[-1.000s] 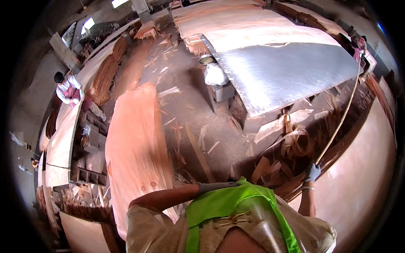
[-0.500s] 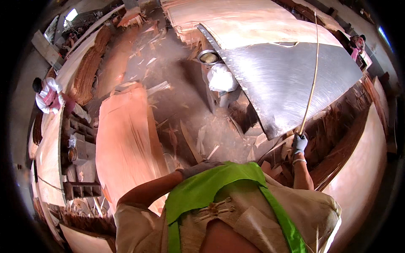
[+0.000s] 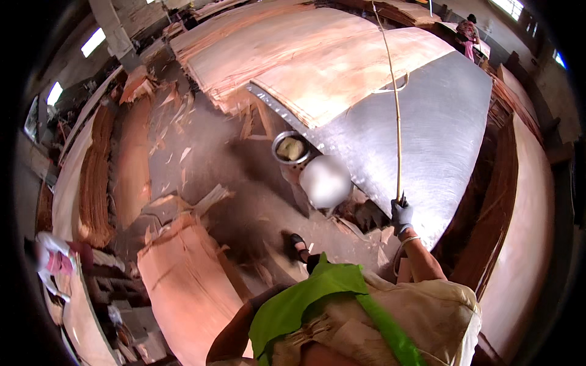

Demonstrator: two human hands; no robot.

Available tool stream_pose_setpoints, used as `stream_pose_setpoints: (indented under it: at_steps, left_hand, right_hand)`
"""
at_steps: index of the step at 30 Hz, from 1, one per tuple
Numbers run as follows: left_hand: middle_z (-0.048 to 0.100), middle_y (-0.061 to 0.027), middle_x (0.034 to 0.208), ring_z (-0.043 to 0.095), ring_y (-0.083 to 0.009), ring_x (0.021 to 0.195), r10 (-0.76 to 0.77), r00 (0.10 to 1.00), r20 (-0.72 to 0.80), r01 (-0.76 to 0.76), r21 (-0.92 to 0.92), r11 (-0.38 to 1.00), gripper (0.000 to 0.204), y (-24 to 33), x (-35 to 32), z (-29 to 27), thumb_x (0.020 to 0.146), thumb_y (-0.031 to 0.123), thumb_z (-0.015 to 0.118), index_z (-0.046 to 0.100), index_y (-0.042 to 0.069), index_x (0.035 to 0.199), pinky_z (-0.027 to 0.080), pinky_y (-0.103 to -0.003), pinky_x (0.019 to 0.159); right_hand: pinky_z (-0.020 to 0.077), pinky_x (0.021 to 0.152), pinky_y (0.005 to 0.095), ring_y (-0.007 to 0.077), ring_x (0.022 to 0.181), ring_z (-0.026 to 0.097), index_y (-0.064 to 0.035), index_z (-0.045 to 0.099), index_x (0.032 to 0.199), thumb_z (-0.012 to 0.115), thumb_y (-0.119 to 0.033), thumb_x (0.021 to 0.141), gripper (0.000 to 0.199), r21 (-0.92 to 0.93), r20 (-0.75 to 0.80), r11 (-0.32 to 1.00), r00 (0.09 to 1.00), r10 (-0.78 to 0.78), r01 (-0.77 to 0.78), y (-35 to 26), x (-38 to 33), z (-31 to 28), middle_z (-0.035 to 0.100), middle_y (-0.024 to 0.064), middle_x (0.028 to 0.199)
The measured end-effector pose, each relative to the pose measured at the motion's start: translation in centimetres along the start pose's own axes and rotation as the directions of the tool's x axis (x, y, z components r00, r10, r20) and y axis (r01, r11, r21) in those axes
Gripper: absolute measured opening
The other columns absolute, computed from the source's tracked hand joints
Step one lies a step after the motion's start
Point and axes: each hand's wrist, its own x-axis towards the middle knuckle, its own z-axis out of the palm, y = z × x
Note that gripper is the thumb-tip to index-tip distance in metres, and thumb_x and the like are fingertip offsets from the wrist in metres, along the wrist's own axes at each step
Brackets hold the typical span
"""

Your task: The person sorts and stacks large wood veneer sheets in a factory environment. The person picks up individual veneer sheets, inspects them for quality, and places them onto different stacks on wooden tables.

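Observation:
My right hand [image 3: 401, 216], in a grey glove, grips the lower end of a long thin cane [image 3: 394, 104]. The cane rises almost straight up across a big grey metal sheet [image 3: 452, 140] and the pale veneer sheets [image 3: 329, 67] beyond it. My left arm bends in at the lower left. My left hand [image 3: 267, 297], in a dark glove, is mostly hidden behind the green cloth [image 3: 305, 299] on my chest, close to an orange veneer sheet [image 3: 189, 293]. Its fingers do not show. A sandalled foot [image 3: 297, 245] stands on the floor below the metal sheet.
A metal bowl [image 3: 291, 148] and a pale round blurred object [image 3: 325, 181] sit by the metal sheet's near corner. Veneer scraps [image 3: 183, 201] litter the dirt floor. Veneer stacks [image 3: 94, 177] line the left. One person [image 3: 470, 27] is far back right, another [image 3: 55, 262] at the left edge.
My right hand has lifted the cane from a slant to nearly upright. The view has swung, so the metal sheet and veneer stacks now sit larger and more central.

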Motion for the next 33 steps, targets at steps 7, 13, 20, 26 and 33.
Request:
stream_pose_setpoints:
  at_steps: [7, 13, 20, 26, 33]
  left_hand:
    - [0.051, -0.0087, 0.121, 0.05, -0.0185, 0.109, -0.058, 0.848, -0.527, -0.072, -0.223, 0.972, 0.036, -2.6, 4.3, -21.8, 0.091, 0.017, 0.047, 0.047, -0.002, 0.122, 0.036, -0.03, 0.097]
    - [0.048, -0.0107, 0.125, 0.048, -0.0218, 0.115, -0.11, 0.892, -0.438, -0.059, -0.354, 0.934, 0.041, 5.5, 15.0, -35.9, 0.095, 0.02, 0.035, 0.036, 0.001, 0.131, 0.039, -0.035, 0.096]
    - [0.061, -0.0107, 0.086, 0.042, -0.0055, 0.052, -0.114, 0.96, -0.256, -0.071, -0.615, 0.785, 0.032, 6.3, 20.1, -50.3, 0.094, 0.019, 0.041, 0.045, 0.003, 0.122, 0.035, -0.019, 0.046]
    - [0.061, -0.0076, 0.082, 0.043, -0.0043, 0.048, -0.2, 0.941, -0.272, 0.09, -0.369, 0.925, 0.028, 6.1, 16.8, -60.9, 0.094, 0.014, 0.04, 0.049, 0.003, 0.118, 0.035, -0.018, 0.045]
    - [0.061, -0.0068, 0.082, 0.048, -0.0048, 0.051, -0.231, 0.94, -0.251, 0.157, -0.284, 0.946, 0.028, 6.7, 14.9, -70.8, 0.093, 0.014, 0.041, 0.05, 0.002, 0.116, 0.04, -0.02, 0.048]
  right_hand:
    - [0.0324, 0.038, 0.0252, 0.0086, 0.042, 0.04, -0.001, 0.06, 0.088, 0.059, -0.015, 0.081, 0.015, 0.189, 0.025, 0.977, 0.995, 0.093, -0.096, -5.4, 6.3, 21.5, 0.046, -0.0018, 0.053]
    - [0.0402, 0.048, 0.0251, 0.0105, 0.055, 0.05, -0.0014, 0.058, 0.094, 0.058, -0.02, 0.084, 0.021, 0.392, 0.16, 0.91, 0.984, 0.079, -0.137, -10.6, 6.5, 39.4, 0.058, 0.0033, 0.069]
    - [0.0444, 0.051, 0.0251, 0.0116, 0.055, 0.053, -0.0011, 0.061, 0.096, 0.059, -0.009, 0.08, 0.018, 0.128, 0.297, 0.992, 0.955, -0.024, -0.015, -14.3, 8.2, 44.4, 0.061, 0.0053, 0.072]
    - [0.0392, 0.036, 0.0324, 0.0197, 0.045, 0.053, -0.0006, 0.048, 0.104, 0.045, -0.011, 0.083, 0.024, -0.035, -0.063, 0.932, 0.931, 0.359, -0.361, -12.4, 15.9, 43.8, 0.057, 0.0133, 0.067]
    - [0.0486, 0.042, 0.0375, 0.0252, 0.05, 0.06, 0.0042, 0.057, 0.083, 0.043, -0.014, 0.086, 0.023, -0.32, -0.136, 0.8, 0.861, 0.491, -0.507, -10.2, 22.0, 46.1, 0.061, 0.0143, 0.065]
